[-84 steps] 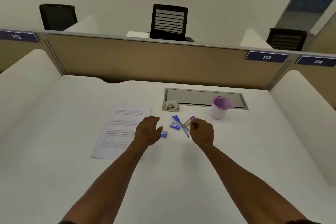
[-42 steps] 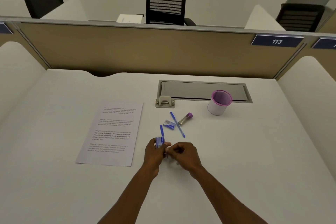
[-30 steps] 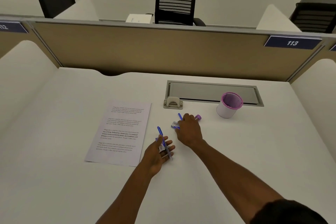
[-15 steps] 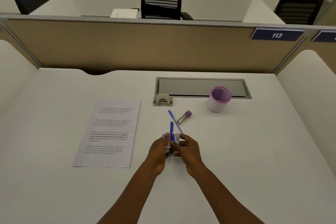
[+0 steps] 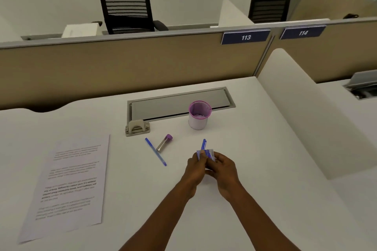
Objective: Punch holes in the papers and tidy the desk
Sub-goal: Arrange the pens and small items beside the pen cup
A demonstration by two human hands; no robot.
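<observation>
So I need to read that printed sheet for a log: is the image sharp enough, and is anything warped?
Head view: the printed sheet is too soft to read, only bold lines stand out; wide-angle distortion bends the partition; the hands' small blue items blur together; lighting is even, without glare.

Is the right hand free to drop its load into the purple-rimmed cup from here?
Probably yes. The right hand and left hand hold a blue pen and small packets; bare desk lies between them and the upright, open cup.

Blue pen — purple-rimmed white cup.
</observation>
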